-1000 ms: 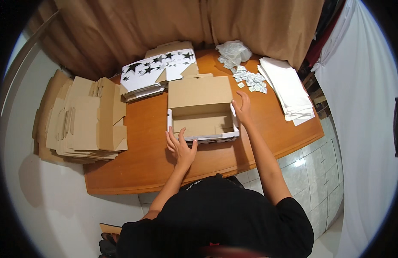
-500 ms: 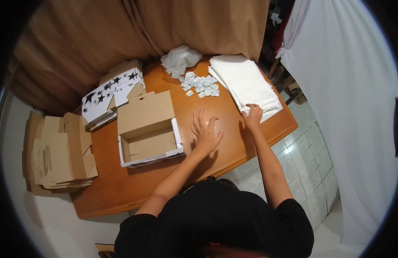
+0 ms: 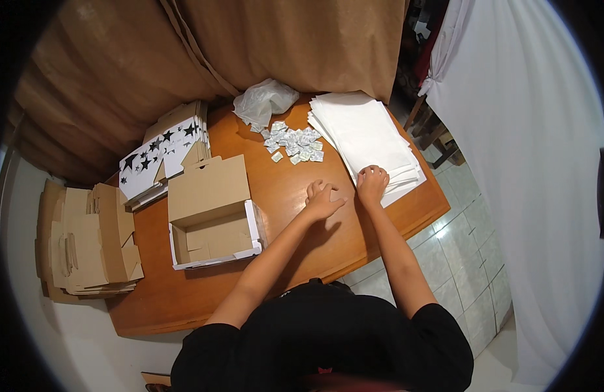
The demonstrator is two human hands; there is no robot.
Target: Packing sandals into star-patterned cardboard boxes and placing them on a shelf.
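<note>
My right hand (image 3: 372,185) is at the near left corner of a stack of white sheets (image 3: 370,134), its fingers bent and closed over the edge. Whether a sheet is pinched between them is hidden. Just left of it, my left hand (image 3: 324,201) hovers over or rests on the wooden table (image 3: 286,251), empty, fingers loosely curled and apart. Further left stands an open cardboard box (image 3: 217,236), white outside and brown inside, its lid raised toward the back. The box looks empty.
Small whitish packets (image 3: 294,142) lie in a loose heap behind my left hand, with a crumpled translucent plastic bag (image 3: 266,101) behind them. Star-printed flat boxes (image 3: 159,157) are stacked at the back left. Folded brown cardboard (image 3: 86,242) stands at the far left.
My left hand has drawn closer to the right hand and its fingers have curled in. My right hand has shifted slightly left and closed more. The whole view has shifted a little.
</note>
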